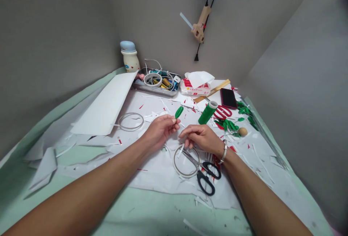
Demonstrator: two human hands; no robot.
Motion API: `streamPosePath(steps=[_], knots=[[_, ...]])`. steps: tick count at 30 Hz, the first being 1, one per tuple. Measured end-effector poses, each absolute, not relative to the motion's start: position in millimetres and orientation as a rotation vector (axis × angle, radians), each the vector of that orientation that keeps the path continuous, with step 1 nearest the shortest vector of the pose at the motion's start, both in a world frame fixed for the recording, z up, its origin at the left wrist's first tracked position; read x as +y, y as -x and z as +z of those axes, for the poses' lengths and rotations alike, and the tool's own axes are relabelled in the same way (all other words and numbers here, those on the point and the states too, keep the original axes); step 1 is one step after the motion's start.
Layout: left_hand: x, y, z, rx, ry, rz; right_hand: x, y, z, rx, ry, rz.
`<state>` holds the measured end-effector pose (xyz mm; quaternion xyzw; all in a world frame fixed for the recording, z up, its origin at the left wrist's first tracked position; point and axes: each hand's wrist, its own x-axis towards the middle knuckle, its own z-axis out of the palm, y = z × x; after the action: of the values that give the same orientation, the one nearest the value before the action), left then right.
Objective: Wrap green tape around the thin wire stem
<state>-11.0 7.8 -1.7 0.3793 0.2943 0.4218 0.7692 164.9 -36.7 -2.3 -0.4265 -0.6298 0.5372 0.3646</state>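
Observation:
Between the thumb and fingers of my left hand (164,129) is a small green leaf-shaped piece (179,112), held upright by its lower end. My right hand (199,136) is just to the right, its fingers curled and close together; anything pinched in them is too small to make out. Below it lie scissors with black handles (206,181), their blades across a thin ring-shaped roll (176,165). A spool of green thread (208,112) stands behind my right hand. More green leaf-shaped pieces (228,124) lie to the right of the spool.
Paper scraps litter the white sheets. At the back are a metal tray (160,90) of supplies, a jar (130,58), a tissue pack (195,85) and a phone (228,98). Red-handled scissors (223,112) lie near the spool. A glue gun (201,24) hangs against the wall.

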Motion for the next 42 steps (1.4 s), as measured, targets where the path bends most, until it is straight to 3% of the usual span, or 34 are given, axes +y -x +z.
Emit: streamPosePath(steps=[7,14,26,42], knots=[[0,5,-5,0.636,-0.796,0.883,-38,-157,-7,-1.57,0.987,1.182],[-2,2,-5,0.638,-0.795,0.864,-41,-155,2,-1.864,0.956,0.477],[-12,0,0,0.482,-0.883,0.749,-51,-144,10,-1.768,1.084,0.05],[-14,-3,1,0.497,-0.93,0.849,-56,-141,8,-1.833,1.011,-0.058]])
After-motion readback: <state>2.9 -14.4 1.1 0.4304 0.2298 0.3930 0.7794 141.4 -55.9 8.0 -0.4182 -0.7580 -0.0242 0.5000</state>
